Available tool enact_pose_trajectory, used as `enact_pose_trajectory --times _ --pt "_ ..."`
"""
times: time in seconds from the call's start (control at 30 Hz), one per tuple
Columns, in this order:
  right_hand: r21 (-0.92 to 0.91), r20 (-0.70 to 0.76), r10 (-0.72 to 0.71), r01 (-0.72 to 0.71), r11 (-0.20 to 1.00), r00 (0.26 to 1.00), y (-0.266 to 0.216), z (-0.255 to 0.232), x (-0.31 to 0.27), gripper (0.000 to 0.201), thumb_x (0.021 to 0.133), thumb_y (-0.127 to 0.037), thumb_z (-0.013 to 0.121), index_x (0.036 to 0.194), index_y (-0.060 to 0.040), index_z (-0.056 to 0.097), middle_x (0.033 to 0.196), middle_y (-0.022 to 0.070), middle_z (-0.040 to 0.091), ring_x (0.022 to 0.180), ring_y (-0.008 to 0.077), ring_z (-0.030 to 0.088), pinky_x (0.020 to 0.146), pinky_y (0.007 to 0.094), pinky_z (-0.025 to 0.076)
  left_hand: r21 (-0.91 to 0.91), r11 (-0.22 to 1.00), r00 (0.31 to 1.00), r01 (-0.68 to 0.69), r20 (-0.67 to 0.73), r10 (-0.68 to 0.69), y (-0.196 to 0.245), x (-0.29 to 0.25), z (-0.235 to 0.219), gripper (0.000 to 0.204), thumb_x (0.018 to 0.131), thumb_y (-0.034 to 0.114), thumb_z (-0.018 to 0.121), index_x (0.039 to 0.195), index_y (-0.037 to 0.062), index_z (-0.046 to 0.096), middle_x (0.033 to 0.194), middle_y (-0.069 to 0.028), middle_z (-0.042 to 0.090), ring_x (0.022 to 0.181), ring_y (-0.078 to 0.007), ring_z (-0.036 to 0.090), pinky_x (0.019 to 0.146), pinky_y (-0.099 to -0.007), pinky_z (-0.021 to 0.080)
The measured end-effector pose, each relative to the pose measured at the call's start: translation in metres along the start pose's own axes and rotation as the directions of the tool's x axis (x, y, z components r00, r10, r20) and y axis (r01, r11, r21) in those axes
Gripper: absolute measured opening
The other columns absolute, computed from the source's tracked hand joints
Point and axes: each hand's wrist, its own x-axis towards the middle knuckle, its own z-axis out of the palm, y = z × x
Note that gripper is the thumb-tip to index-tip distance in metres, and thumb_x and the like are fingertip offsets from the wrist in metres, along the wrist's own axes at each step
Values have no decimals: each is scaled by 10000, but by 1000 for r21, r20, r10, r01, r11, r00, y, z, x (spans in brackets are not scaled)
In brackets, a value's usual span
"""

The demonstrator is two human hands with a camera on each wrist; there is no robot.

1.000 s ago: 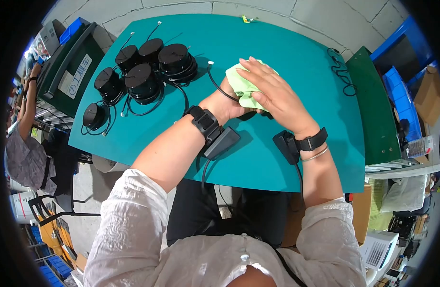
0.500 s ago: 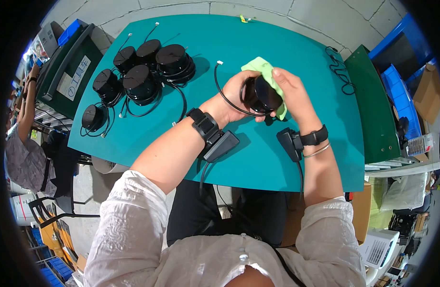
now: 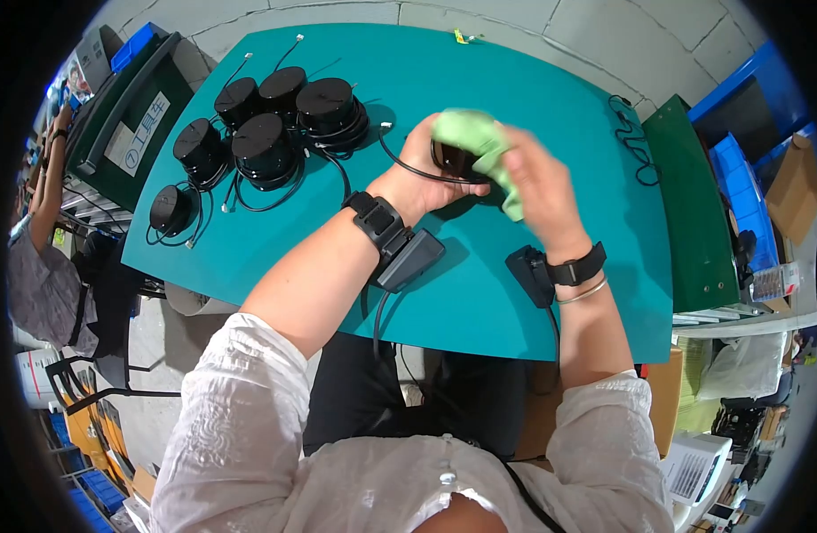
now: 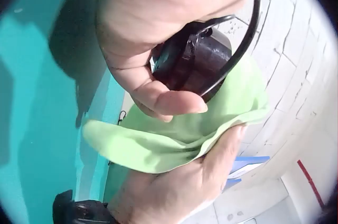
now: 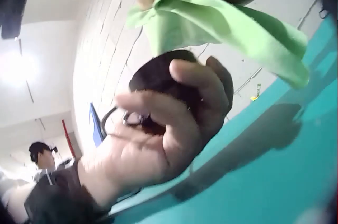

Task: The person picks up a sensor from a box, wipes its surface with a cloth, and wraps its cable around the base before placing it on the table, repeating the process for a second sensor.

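Note:
My left hand point(image 3: 410, 182) grips a black round device point(image 4: 203, 57) with its fingers curled round the side. From it a thin black cable point(image 3: 404, 164) loops out to a small white connector point(image 3: 386, 125). My right hand point(image 3: 543, 191) pinches a light green cloth point(image 3: 469, 131), blurred in the head view. In that view the cloth hangs across the device's top and right side. The right wrist view shows the cloth point(image 5: 222, 20) above the device point(image 5: 156, 73), with a gap between them. Both hands are above the teal table.
Several similar black devices point(image 3: 265, 142) with coiled cables stand on the teal table point(image 3: 551, 302) at left. A loose black cable point(image 3: 635, 142) lies near the right edge. Green cabinets point(image 3: 693, 213) flank the table, and a block wall point(image 3: 506, 18) is behind. Another person point(image 3: 53, 240) stands far left.
The cloth first covered the device under a flat right hand, then slid to its right side, exposing its dark face. Now the right hand has lifted with the cloth bunched; the left keeps its hold.

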Motion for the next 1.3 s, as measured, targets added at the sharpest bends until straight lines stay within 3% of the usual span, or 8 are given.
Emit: enact_pose_trajectory --times 0.07,0.3,0.37,0.77,1.0,1.07,1.13,1.3 --pt "-116 198 -243 269 956 949 1 4 9 340 991 -259 434 1261 -96 559 1208 129 611 1122 315 570 1039 378 396 -24 989 976 144 -161 -146 7 -2 -2 393 906 415 465 1079 80 577 959 -119 634 751 -276 642 509 -391 527" --pt "-72 89 -189 196 978 978 14 0 9 363 998 -286 413 1281 -101 545 1194 108 620 1070 317 592 1003 379 424 141 982 991 128 22 -132 -13 -5 15 456 956 413 297 1083 54 548 898 -169 637 680 -333 645 426 -376 486" --pt "71 49 136 -139 988 990 18 -5 5 382 1003 -309 409 1285 -85 539 1137 132 639 1002 309 618 889 355 474 263 954 985 142 59 -162 -14 -3 18 471 969 370 232 1052 24 540 836 -205 636 638 -357 636 402 -366 478" --pt "-426 -433 269 -459 780 860 77 -40 2 417 932 -239 525 1304 -57 477 1239 202 569 1117 377 556 922 426 458 234 959 974 160 122 -192 -6 1 9 535 938 455 348 1204 31 538 1021 -244 623 781 -375 622 423 -369 484" --pt "326 98 48 -78 942 994 26 -10 8 667 906 -356 603 1443 -92 311 1411 145 430 1300 275 424 1052 386 354 207 973 992 104 51 -117 -3 -4 11 532 939 503 351 1089 61 607 960 -151 657 754 -310 632 468 -352 460" --pt "271 183 54 -104 957 982 19 -10 6 778 848 -403 666 1465 -127 281 1452 142 369 1326 299 386 1063 402 349 218 972 987 91 -149 -59 -1 -7 18 550 945 534 332 1072 79 614 942 -118 662 750 -269 643 484 -366 474" --pt "-16 241 -1 5 1000 970 21 -9 6 880 763 -344 734 1477 -135 263 1476 87 354 1334 263 372 1097 383 303 205 976 991 77 -127 -52 -2 -3 13 589 940 586 315 1105 100 605 952 -95 666 763 -247 654 479 -376 485" --pt "13 189 106 -111 994 976 18 -9 7 915 695 -220 785 1465 -140 296 1406 110 431 1309 271 396 1082 392 331 196 978 995 75 47 -86 -3 -1 7 672 925 648 281 1192 97 558 985 -93 664 796 -260 663 505 -401 532"
